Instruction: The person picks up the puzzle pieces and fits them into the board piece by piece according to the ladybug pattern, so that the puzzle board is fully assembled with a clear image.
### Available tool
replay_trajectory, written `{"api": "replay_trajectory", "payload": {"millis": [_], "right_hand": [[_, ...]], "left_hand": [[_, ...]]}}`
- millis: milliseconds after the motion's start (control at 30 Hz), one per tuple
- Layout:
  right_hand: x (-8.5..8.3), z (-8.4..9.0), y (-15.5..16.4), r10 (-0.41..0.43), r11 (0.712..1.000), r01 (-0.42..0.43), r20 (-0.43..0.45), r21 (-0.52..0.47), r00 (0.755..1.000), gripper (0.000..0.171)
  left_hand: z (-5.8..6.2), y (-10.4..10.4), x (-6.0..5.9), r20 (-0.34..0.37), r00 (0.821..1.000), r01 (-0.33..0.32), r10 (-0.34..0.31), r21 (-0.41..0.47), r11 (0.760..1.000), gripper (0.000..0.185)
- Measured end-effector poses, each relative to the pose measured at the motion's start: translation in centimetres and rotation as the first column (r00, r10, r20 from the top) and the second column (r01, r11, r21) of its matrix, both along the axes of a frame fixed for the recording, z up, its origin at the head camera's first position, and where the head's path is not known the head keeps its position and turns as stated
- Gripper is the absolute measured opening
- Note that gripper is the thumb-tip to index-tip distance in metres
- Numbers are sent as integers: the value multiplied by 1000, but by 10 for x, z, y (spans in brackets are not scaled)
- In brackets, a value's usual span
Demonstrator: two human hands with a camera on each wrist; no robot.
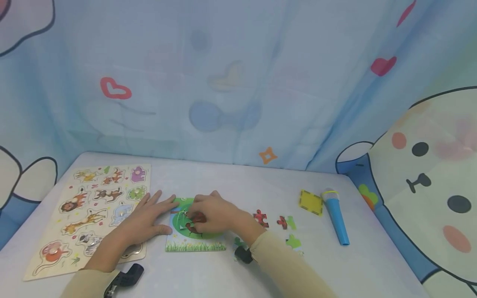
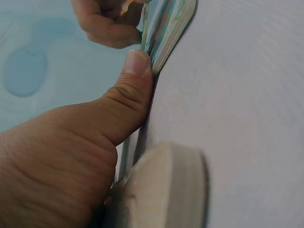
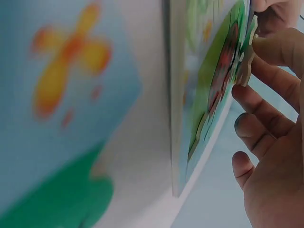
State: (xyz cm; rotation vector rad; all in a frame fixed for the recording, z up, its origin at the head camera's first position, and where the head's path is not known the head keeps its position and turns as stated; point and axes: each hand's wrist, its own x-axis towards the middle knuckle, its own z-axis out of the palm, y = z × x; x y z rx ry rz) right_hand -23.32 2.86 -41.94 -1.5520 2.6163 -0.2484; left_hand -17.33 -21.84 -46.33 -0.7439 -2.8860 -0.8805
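A small picture jigsaw board [image 1: 195, 247] with a green centre and a grass border lies flat on the table. From its right side my right hand [image 1: 216, 213] reaches over the middle of the picture. In the right wrist view its thumb and fingers pinch a thin green-edged jigsaw piece [image 3: 248, 57], tilted up close over the board. My left hand [image 1: 143, 221] is spread at the board's left side, fingers straight. Its thumb [image 2: 128, 90] lies along the board's edge in the left wrist view. The right hand covers part of the picture.
A wooden animal puzzle board [image 1: 56, 207] with knobbed pieces lies on the left, partly under the left forearm. To the right are loose jigsaw pieces, including a red one [image 1: 261, 218] and a green one [image 1: 293, 241]. Farther right lie a yellow square [image 1: 311, 203] and a blue toy microphone [image 1: 337, 217].
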Motion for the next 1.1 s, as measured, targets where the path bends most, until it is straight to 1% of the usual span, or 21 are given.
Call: {"api": "replay_trajectory", "payload": {"millis": [167, 500, 600, 733, 833, 1000, 1067, 1100], "right_hand": [[2, -1, -9, 5, 1000, -5, -26, 29, 1000, 26], [1, -5, -17, -3, 1000, 4, -38, 22, 999, 25], [1, -4, -18, 16, 999, -13, -61, 40, 998, 21], [3, -1, -20, 51, 996, -43, -119, 73, 992, 12], [5, 0, -22, 60, 994, -46, -153, 94, 986, 9], [7, -1, -23, 49, 994, -31, -174, 102, 983, 6], [8, -2, -24, 52, 995, -36, -174, 96, 983, 3], [8, -3, -25, 54, 995, -38, -177, 96, 983, 6]], "left_hand": [[-1, 0, -1, -5, 1000, -1, 1, -2, 1000, 74], [-4, -1, -2, -11, 1000, 0, 0, 5, 1000, 74], [-4, -1, -2, -12, 1000, 0, 0, 6, 1000, 74], [-3, -1, -1, -10, 1000, -2, 2, 5, 1000, 74], [-1, -1, 0, -3, 1000, -2, 2, 11, 1000, 74], [0, -1, 1, 5, 1000, 2, -2, 28, 1000, 74], [0, -1, 0, 3, 1000, 3, -4, 28, 1000, 74], [-1, 0, 0, 2, 1000, 3, -3, 27, 1000, 74]]}}
